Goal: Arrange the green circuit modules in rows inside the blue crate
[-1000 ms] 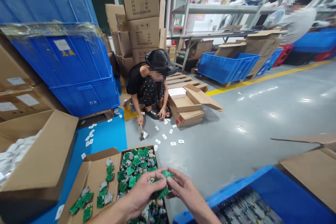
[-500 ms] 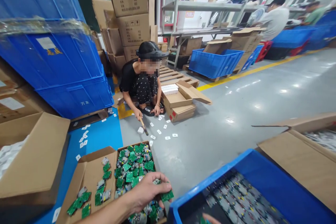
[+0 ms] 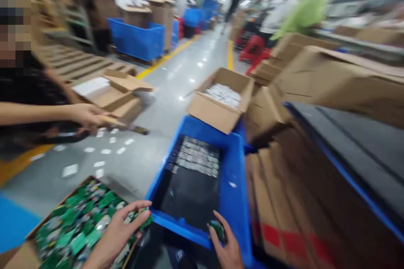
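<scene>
My left hand [image 3: 118, 232] rests on the edge of a cardboard box [image 3: 14, 254] heaped with small green circuit boards [image 3: 75, 227], its fingers curled on a few green boards at the box's right rim. My right hand [image 3: 225, 247] reaches into the near end of a blue plastic crate [image 3: 235, 185] and pinches a small green part [image 3: 217, 230]. Grey parts [image 3: 197, 159] lie at the crate's far end. The whole view is smeared by motion.
A co-worker crouches at the left, a hand [image 3: 86, 115] holding a hammer [image 3: 128, 126] over white tags [image 3: 104, 151] scattered on the grey floor. An open carton [image 3: 217, 111] sits beyond the crate. Stacked cartons [image 3: 331, 92] crowd the right. People stand far down the aisle.
The view has swung sharply right, from the crouching co-worker to the blue crate. My right hand has moved into the crate with a green part; my left hand stays at the box of boards.
</scene>
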### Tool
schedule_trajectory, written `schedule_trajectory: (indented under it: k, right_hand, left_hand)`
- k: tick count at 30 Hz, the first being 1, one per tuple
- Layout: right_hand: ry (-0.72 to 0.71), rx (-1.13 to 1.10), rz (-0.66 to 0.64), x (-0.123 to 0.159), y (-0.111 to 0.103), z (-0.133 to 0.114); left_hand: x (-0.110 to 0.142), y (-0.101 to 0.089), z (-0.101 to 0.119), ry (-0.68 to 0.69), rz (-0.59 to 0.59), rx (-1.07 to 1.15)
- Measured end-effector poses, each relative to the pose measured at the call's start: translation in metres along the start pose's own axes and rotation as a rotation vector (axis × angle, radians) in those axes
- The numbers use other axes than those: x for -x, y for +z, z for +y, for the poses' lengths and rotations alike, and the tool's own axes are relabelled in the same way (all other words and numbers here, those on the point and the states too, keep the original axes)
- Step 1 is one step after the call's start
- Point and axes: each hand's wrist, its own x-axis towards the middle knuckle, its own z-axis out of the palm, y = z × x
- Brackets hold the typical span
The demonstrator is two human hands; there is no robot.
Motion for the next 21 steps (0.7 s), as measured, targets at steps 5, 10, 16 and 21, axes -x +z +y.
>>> schedule_trajectory:
  k: [5, 10, 16, 21]
  right_hand:
    - [-0.034, -0.065, 0.113, 0.02, -0.031, -0.02]
    - [-0.103, -0.046, 0.24, 0.005, -0.084, -0.03]
    - [-0.066, -0.167, 0.405, -0.017, -0.134, -0.043]
    - [-0.029, -0.317, 0.474, -0.01, -0.124, -0.04]
  left_hand:
    - [-0.01, 0.027, 0.004, 0.041, -0.196, -0.192]
    - [-0.011, 0.038, -0.001, 0.09, -0.278, -0.267]
    - [-0.022, 0.037, 0.004, 0.085, -0.286, -0.326]
    - [-0.035, 0.028, -0.004, 0.099, -0.296, -0.395]
